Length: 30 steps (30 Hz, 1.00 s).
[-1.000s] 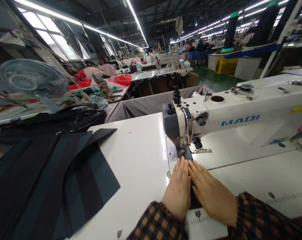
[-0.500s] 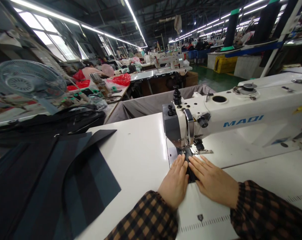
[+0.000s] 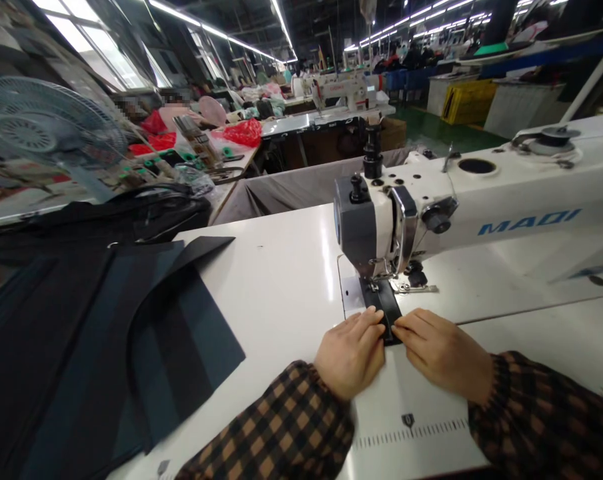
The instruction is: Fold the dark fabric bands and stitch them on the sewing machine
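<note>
A short black fabric strip (image 3: 393,312) lies on the white sewing table, its far end under the presser foot of the white sewing machine (image 3: 521,223). My left hand (image 3: 350,352) has its fingers bent together on the strip's left edge near its close end. From the other side, my right hand (image 3: 442,348) pinches the strip's right edge between thumb and fingertips. Both hands rest just in front of the needle area, and the fingers hide part of the strip's near end.
Dark striped fabric pieces (image 3: 181,347) cover the table's left side. A metal guide (image 3: 416,288) sits right of the presser foot. A fan (image 3: 41,133) stands at the far left. Beyond the table are a grey cloth-lined bin (image 3: 301,190) and another sewing machine (image 3: 341,93).
Both hands have drawn slightly back from the needle, uncovering more of the strip. The fingers, flat and outstretched before, are now bent and gripping its edges. The camera view has shifted.
</note>
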Each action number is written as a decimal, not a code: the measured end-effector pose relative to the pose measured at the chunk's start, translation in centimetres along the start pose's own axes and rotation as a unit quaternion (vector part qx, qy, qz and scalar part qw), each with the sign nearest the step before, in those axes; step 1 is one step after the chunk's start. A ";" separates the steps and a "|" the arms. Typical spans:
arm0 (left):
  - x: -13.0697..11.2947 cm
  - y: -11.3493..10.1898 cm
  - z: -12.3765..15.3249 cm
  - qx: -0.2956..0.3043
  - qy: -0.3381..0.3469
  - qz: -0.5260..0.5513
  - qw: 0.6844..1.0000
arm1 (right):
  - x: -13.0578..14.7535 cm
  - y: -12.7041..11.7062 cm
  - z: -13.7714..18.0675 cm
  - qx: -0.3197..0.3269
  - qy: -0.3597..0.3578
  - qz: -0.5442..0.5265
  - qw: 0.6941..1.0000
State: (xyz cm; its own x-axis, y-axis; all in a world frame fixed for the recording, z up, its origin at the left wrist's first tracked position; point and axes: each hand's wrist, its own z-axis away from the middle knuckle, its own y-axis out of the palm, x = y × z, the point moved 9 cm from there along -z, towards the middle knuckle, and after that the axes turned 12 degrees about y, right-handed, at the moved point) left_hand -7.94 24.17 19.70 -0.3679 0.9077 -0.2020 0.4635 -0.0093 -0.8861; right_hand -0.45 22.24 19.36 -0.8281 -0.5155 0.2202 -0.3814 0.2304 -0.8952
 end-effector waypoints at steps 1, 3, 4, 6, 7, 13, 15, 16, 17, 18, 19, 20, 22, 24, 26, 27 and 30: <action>-0.1 0.1 0.1 0.003 0.002 -0.005 1.000 | 0.0 0.0 0.1 -0.001 -0.008 -0.005 1.000; -0.4 0.3 0.2 0.008 0.013 -0.017 1.000 | 0.0 -0.1 0.3 0.002 -0.022 -0.012 1.000; -0.6 0.3 0.2 0.008 0.019 -0.023 1.000 | -0.1 -0.1 0.4 0.003 -0.025 -0.016 1.000; -1.1 0.2 0.0 0.007 0.031 -0.037 0.999 | -0.2 -0.2 0.4 0.004 -0.026 -0.022 0.999; -1.3 0.1 -0.1 0.008 0.034 -0.043 0.998 | -0.2 -0.2 0.4 0.004 -0.025 -0.026 0.999; -1.7 0.0 -0.3 0.028 0.040 -0.033 0.998 | -0.4 0.1 0.2 0.019 -0.001 -0.041 0.999; -1.1 0.0 -0.3 0.023 0.022 -0.004 0.999 | -0.3 0.2 0.1 0.028 0.000 -0.040 0.999; -0.7 -0.1 -0.4 0.015 0.006 0.010 1.000 | -0.3 0.2 0.0 0.030 0.000 -0.043 0.999; -0.2 -0.2 -0.4 0.004 -0.018 0.017 1.000 | -0.3 0.2 0.0 0.032 0.000 -0.047 0.998; 0.3 -0.2 -0.5 -0.006 -0.042 0.019 0.999 | -0.2 0.2 0.0 0.034 -0.002 -0.051 0.998; 0.8 -0.2 -0.6 -0.010 -0.064 0.017 0.998 | -0.2 0.2 0.1 0.036 -0.005 -0.055 0.998; 1.1 -0.1 -0.7 -0.007 -0.079 0.014 0.997 | -0.2 0.2 0.1 0.038 -0.007 -0.058 0.998; 1.4 0.4 -1.0 0.012 -0.086 0.013 0.996 | -0.3 0.4 0.0 0.042 -0.009 -0.060 0.997; 1.3 0.7 -1.2 0.028 -0.071 0.017 0.997 | -0.5 0.7 -0.2 0.045 -0.011 -0.054 0.997; 1.4 0.6 -1.2 0.029 -0.056 0.011 0.998 | -0.7 1.1 -0.7 0.045 -0.018 -0.031 0.998; 1.4 0.6 -1.2 0.030 -0.048 0.004 0.998 | -0.9 1.3 -1.0 0.045 -0.024 -0.014 0.999; 1.7 0.5 -1.0 0.042 -0.029 -0.020 0.999 | -1.3 1.9 -2.0 0.041 -0.036 0.030 0.998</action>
State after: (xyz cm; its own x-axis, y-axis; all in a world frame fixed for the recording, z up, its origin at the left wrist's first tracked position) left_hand -7.49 26.10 19.34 -0.4309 0.8827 -0.1876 0.3793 -0.0115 -0.9252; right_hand -0.94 25.01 18.13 -0.8161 -0.5610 0.1388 -0.2942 0.1966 -0.9353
